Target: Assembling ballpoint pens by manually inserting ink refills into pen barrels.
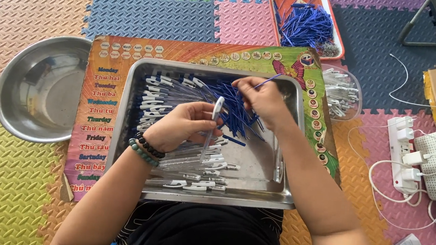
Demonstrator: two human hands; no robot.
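A steel tray (pixel 254 191) rests on a colourful low board (pixel 96 127) over my lap. It holds a heap of blue refills (pixel 237 113) at the back and clear pen barrels with white clips (pixel 193 165) along the left and front. My left hand (pixel 181 127), with bead bracelets on the wrist, holds a clear pen barrel (pixel 212 130) upright over the tray. My right hand (pixel 262 100) pinches a thin blue refill (pixel 266 81) above the heap, its tip pointing up and right.
An empty steel bowl (pixel 39 88) sits on the foam mats at left. A red tray of blue refills (pixel 308 22) lies behind the board, a clear tub of pen parts (pixel 341 94) to its right. Power strip, cables and boxes (pixel 414 160) crowd the right side.
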